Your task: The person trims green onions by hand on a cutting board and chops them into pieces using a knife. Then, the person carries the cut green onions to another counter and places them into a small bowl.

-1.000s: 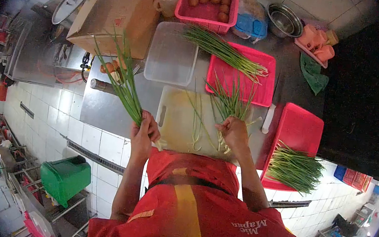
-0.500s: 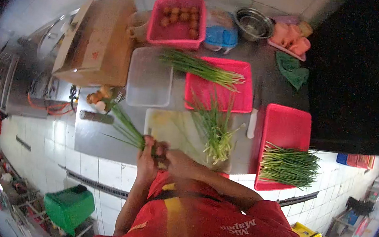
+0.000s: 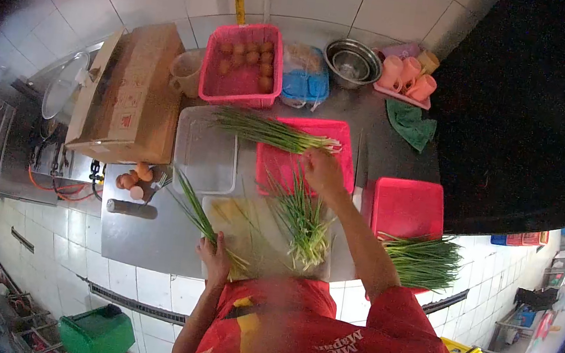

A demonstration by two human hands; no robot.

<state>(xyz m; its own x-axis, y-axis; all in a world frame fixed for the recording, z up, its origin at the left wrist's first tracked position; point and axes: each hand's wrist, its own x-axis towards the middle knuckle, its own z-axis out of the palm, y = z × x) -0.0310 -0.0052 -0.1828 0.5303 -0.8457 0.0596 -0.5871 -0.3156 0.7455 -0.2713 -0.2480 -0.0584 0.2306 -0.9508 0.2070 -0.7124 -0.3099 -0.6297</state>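
My left hand [image 3: 215, 256] is closed around a few spring onions [image 3: 195, 209], held at the left front edge of the white cutting board [image 3: 261, 244]. My right hand [image 3: 324, 172] reaches forward, its fingers curled at the white root ends of a spring onion bundle [image 3: 267, 131]. That bundle lies across a pink tray [image 3: 349, 139] and a clear plastic container [image 3: 205, 160]. On the board's right side rests a loose heap of spring onions [image 3: 301, 225] with pale roots. The fingertips of my right hand are partly hidden.
Another pink tray [image 3: 410, 203] at right holds green stalks [image 3: 424, 261]. A white-handled knife [image 3: 358, 194] lies beside my right forearm. Eggshells [image 3: 137, 178] and a cardboard box [image 3: 126, 97] are left. Behind stand a pink basket [image 3: 237, 90], metal bowls [image 3: 352, 65] and cups [image 3: 408, 75].
My right hand has left my left hand at the board and moved forward and right to the bundle's root ends. My left hand keeps its spring onions. The camera view has tilted upward.
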